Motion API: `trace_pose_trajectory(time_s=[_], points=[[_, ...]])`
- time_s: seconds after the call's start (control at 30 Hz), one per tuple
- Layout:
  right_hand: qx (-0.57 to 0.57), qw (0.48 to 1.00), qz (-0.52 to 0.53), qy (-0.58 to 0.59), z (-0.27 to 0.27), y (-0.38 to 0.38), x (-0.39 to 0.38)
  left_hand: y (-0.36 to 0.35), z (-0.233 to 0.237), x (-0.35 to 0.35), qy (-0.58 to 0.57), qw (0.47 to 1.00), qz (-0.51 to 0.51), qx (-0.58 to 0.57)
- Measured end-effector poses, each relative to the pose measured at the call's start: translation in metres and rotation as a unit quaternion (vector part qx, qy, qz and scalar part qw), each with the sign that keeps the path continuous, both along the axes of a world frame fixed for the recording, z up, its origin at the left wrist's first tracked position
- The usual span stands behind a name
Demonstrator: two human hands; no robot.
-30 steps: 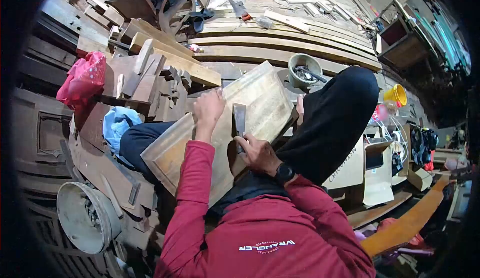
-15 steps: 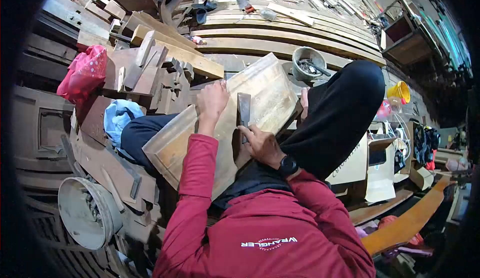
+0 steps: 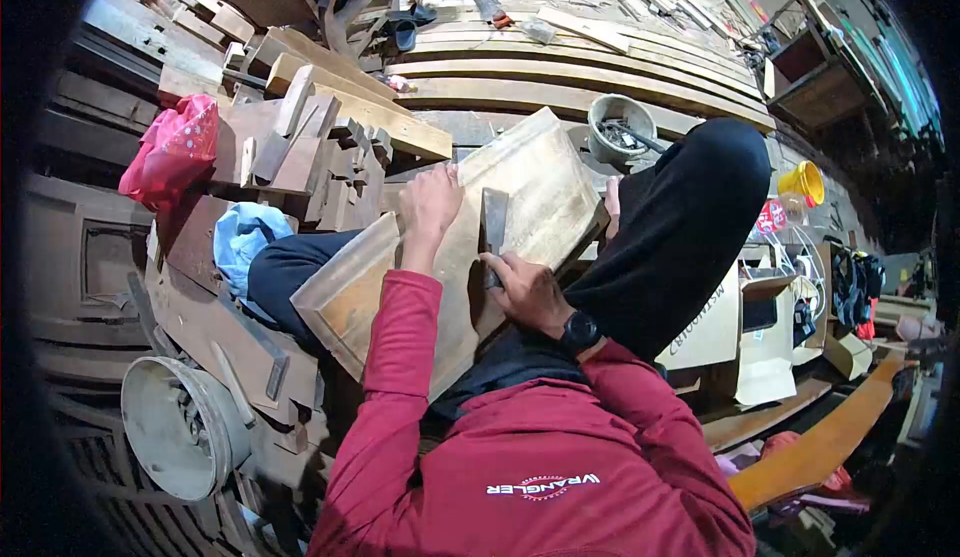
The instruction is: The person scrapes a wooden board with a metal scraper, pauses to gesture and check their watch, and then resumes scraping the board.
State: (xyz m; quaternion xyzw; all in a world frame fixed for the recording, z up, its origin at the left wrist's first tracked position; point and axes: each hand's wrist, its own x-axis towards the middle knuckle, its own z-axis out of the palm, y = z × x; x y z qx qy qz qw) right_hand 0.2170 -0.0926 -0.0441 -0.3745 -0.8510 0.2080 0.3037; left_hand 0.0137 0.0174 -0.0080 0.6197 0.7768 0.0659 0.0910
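Observation:
A wooden panel with bevelled borders lies tilted across my lap. My left hand grips its far edge, fingers curled over the rim. In my right hand is a scraper with a flat metal blade, its wide end pointing away from me over the panel. The fingers wrap the lower part of the tool, and the handle is mostly hidden under them. A dark shadow falls on the wood just left of the blade. My right wrist carries a black watch.
Beside my left knee are a blue cloth, a pink bag and stacked wood pieces. A white bucket stands at lower left. Beyond the panel sits a grey bucket with tools in it. Cardboard boxes are on the right.
The whole view has shifted slightly. Both hands keep their holds on the panel and the scraper, with almost no movement between them.

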Motion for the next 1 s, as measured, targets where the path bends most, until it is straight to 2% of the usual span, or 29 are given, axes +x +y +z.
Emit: trace_pose_trajectory(time_s=[0.13,0.27,0.4,0.5,0.53,0.7,0.83,0.93,1.0], points=[[0.035,0.998,0.036,0.039,0.008,-0.003,0.010,0.002,-0.001,0.000,0.003,1.000,-0.006,0.009],[-0.001,0.998,0.059,0.002,0.013,-0.005,0.003,-0.002,-0.002,-0.001,0.002,1.000,-0.008,0.009],[0.009,0.996,0.080,0.026,0.012,-0.003,0.008,-0.001,-0.004,0.000,-0.005,1.000,0.003,0.029],[0.013,0.998,0.039,0.048,0.007,-0.001,0.002,-0.001,-0.007,-0.001,-0.012,1.000,0.002,0.022],[-0.002,1.000,0.005,0.014,0.001,0.000,0.000,-0.001,-0.004,-0.001,-0.011,1.000,0.000,0.022],[-0.015,0.998,0.048,0.039,0.005,-0.003,0.007,-0.001,0.001,0.000,-0.002,1.000,-0.006,0.011],[-0.024,0.999,-0.033,0.034,-0.002,0.004,0.000,-0.002,-0.003,0.000,-0.003,0.999,-0.014,0.035],[-0.027,0.998,0.022,0.058,0.005,-0.001,0.006,-0.001,-0.004,-0.002,0.002,1.000,-0.016,0.024],[-0.035,0.998,0.032,0.033,0.012,-0.005,0.007,-0.002,0.001,-0.001,0.000,1.000,-0.010,0.012]])
